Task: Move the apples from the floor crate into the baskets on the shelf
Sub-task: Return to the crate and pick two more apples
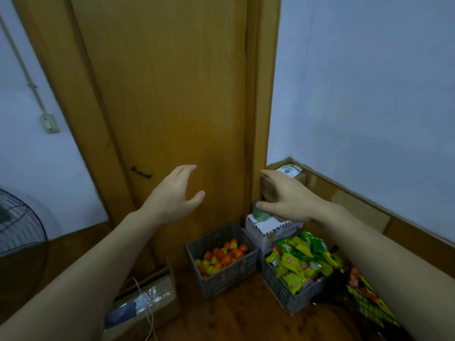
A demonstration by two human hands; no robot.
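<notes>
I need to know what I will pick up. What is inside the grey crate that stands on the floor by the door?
The grey crate holds a pile of small red-orange and yellow-green fruit. Only the top layer shows; whatever lies beneath it is covered.

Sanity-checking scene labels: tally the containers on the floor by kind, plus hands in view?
Grey plastic crates: 2, the fruit crate and the snack-packet crate
Cardboard boxes: 3, one lower left, a white one behind the crates, a brown one stacked above it
Hands: 2, the left hand and the right hand, both open and empty
Total: 7
</notes>
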